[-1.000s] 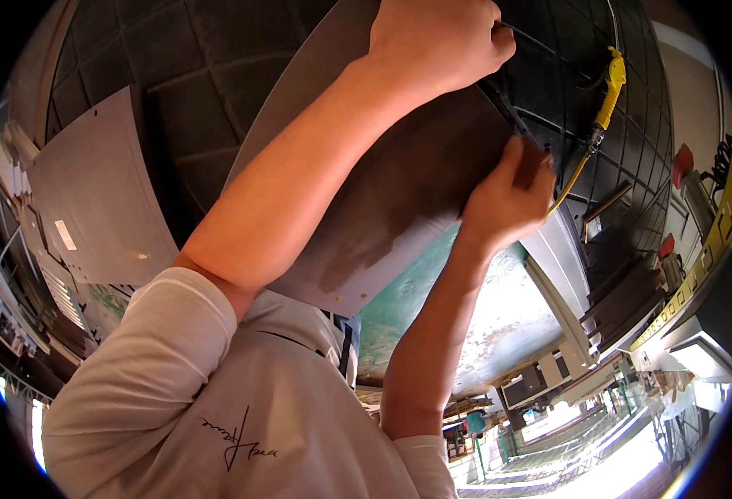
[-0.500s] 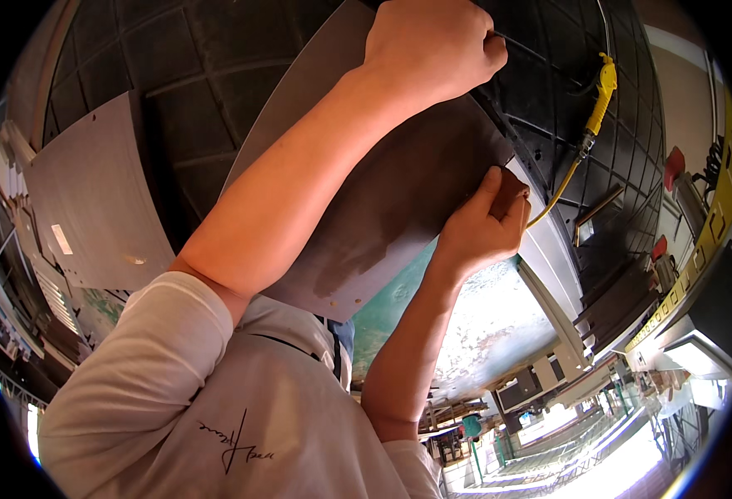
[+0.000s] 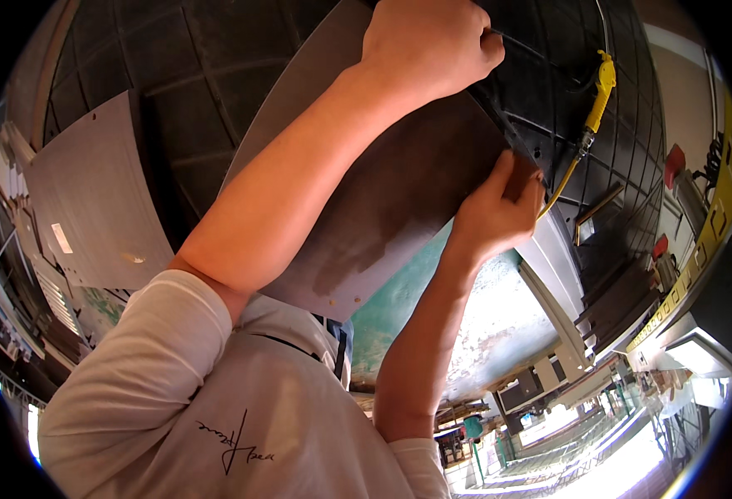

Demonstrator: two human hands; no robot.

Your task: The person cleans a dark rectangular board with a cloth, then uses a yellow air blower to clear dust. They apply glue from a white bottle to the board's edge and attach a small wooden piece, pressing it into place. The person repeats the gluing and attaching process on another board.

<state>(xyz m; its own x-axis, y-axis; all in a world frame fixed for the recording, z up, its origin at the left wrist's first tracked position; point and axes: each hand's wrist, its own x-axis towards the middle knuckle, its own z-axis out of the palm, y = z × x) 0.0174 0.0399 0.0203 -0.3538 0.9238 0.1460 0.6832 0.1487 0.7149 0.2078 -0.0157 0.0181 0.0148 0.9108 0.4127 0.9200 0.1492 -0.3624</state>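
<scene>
A large grey-brown sheet panel, darker and stained toward its right part, lies slantwise in front of my body. My left hand is closed in a fist over its far right edge, the forearm crossing above the panel. The fingers are turned away, so what they grip is hidden. At the panel's right corner is my right hand, thumb laid near the edge and fingers curled in. It appears to pinch the panel's edge; the inside of the grip is in shadow.
A second grey panel lies at the left on the black tiled surface. At the right are a yellow air blow gun with its yellow hose, and a metal bar. A green, worn floor shows below.
My right hand has shifted a little to the right and slightly farther away, along the panel's corner. My left hand has barely moved.
</scene>
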